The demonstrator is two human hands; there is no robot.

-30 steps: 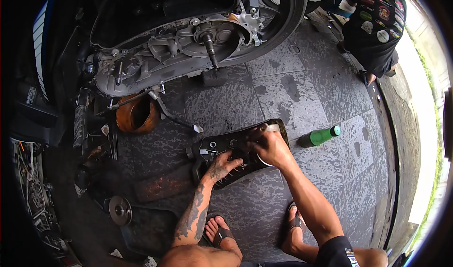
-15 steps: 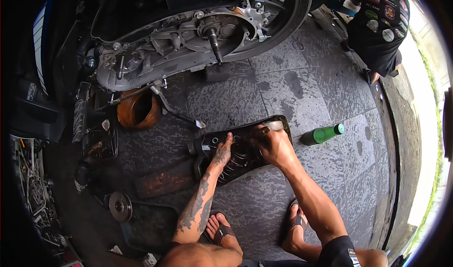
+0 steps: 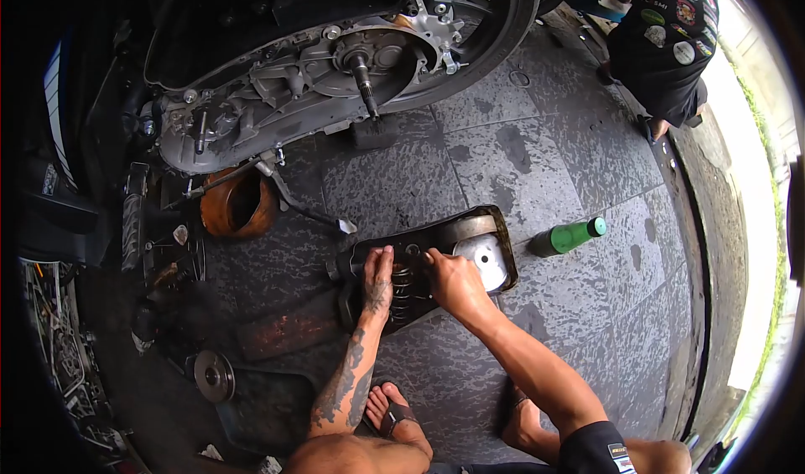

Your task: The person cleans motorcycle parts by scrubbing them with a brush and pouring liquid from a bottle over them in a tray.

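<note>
A dark, oily tray [image 3: 503, 222] lies on the floor in front of me. My left hand [image 3: 379, 277] reaches over its left part, fingers stretched out, right beside a coil spring [image 3: 402, 294]. My right hand [image 3: 457, 285] is closed at the middle of the tray, just right of the spring. Its fingertips are curled together, and whatever they hold is hidden. A shiny metal disc [image 3: 486, 260] with a small centre hole lies in the tray's right end. Behind the disc stands a dull round metal part [image 3: 472, 227].
A partly dismantled scooter engine case [image 3: 277, 88] with a bare shaft and the rear wheel [image 3: 511, 46] is ahead. A green bottle [image 3: 574, 237] stands at right, an orange-brown round container [image 3: 239, 204] at left. Another person [image 3: 662, 46] is at upper right. A round disc [image 3: 215, 376] lies lower left.
My right hand has moved left from the tray's right end towards the spring, uncovering the shiny disc. My left hand has shifted slightly left. The view has shifted a little.
</note>
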